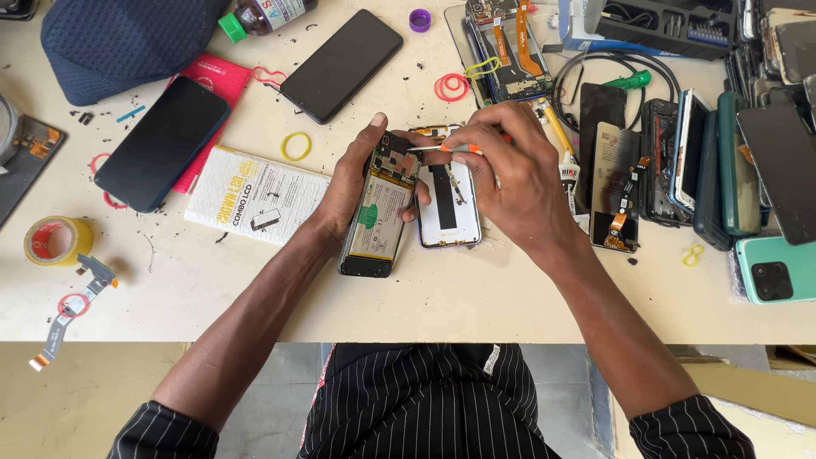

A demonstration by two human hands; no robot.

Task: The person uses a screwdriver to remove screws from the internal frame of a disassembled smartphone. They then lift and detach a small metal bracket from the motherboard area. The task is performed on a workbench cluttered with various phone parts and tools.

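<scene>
Cream-coloured and littered with dark crumbs, the worktable (pixel 476 314) is running across the view, with the person's pinstriped sleeves reaching over its near edge. At the near left, a roll of yellow tape (pixel 56 240) is lying beside a loose flex cable (pixel 70 311). In the middle, the left hand (pixel 357 183) is curling around an opened smartphone (pixel 378 206) with its back off and its battery showing, thumb on the right edge and fingers gripping the left, tilting it off the table. The right hand (pixel 510 174) is pinching a small orange-handled screwdriver (pixel 446 148), fingers pressed together, its thin tip pointing left at the top of the opened phone. Just right of that phone, touching it, a white back cover (pixel 449 208) is lying inside up, partly under the right hand. Left of the hands, a white printed box (pixel 255 195) is resting next to a dark phone (pixel 161 143) lying on a pink packet (pixel 212 93). A yellow rubber band (pixel 296 146) is sitting just beyond the box. Right of the hands, a stack of phones and cases (pixel 722 161) is standing on edge. Farther off, a black phone (pixel 342 65) is lying face down, with a red rubber band (pixel 451 87), a stripped phone frame (pixel 501 51) and a purple cap (pixel 420 19) toward the far edge
</scene>
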